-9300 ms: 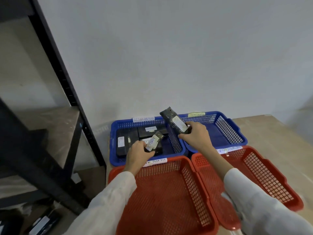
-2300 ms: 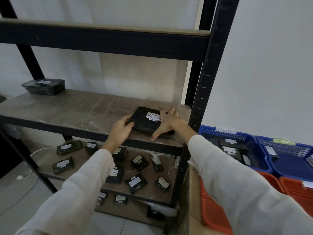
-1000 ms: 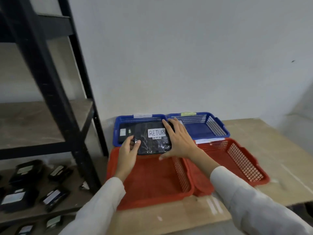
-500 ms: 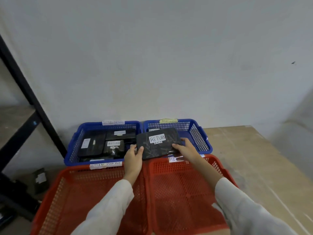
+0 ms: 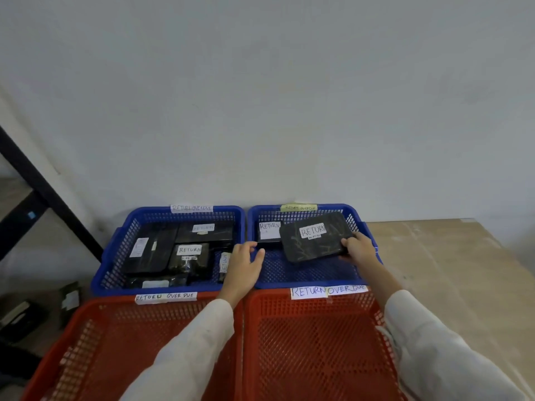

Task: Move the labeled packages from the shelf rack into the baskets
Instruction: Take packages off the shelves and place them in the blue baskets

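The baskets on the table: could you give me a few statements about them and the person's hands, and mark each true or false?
1. The right hand holds a big black package over the right blue basket. True.
2. The left hand grips that same package. False: it is open and empty, over the wall between the two blue baskets.
3. Both red baskets hold packages. False: the left red basket and the right red basket show none.
4. The left blue basket holds several black packages. True.
5. The held package's label reads RETURN. True.
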